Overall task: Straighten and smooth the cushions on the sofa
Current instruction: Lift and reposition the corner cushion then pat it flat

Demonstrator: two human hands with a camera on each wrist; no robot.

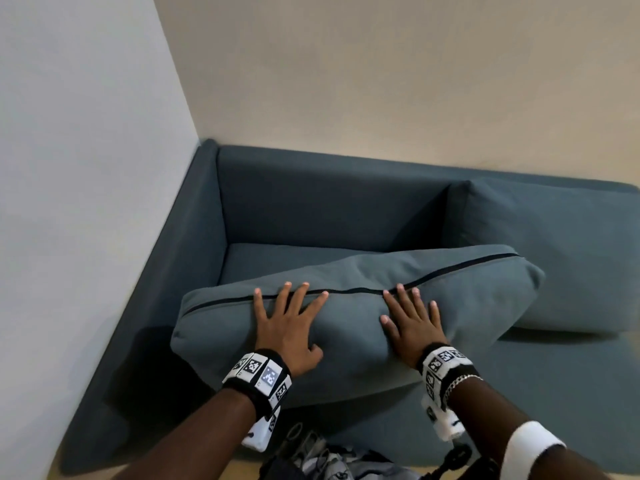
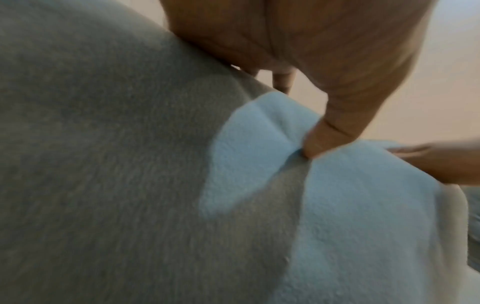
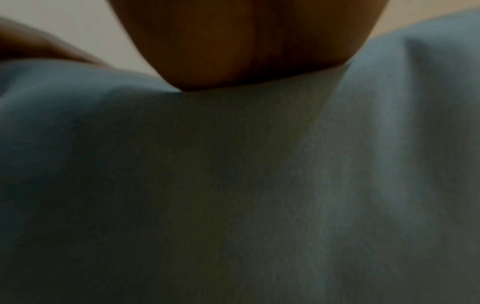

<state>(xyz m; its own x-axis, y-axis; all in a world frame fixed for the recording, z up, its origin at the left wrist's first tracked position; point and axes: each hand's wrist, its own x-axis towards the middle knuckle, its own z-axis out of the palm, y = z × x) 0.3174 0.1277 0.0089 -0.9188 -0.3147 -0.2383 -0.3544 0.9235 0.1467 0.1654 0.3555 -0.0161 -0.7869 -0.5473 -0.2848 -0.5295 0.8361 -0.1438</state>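
Both the left hand (image 1: 289,327) and right hand (image 1: 412,323), grip released, press flat on the askew back cushion (image 1: 346,327), which lies on the sofa (image 1: 311,209) seat, not yet set upright.

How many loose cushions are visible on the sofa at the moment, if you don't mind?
2. One cushion lies askew on the seat under both flat hands; the other cushion leans against the backrest on the right. More may lie beyond the frame's right edge.

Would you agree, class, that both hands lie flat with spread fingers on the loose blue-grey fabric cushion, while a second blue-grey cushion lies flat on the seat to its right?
Not quite. The head view shows the second blue-grey cushion leaning upright against the sofa back, not lying flat. The rest holds: the left hand and right hand press flat, fingers spread, on the loose blue-grey fabric cushion.
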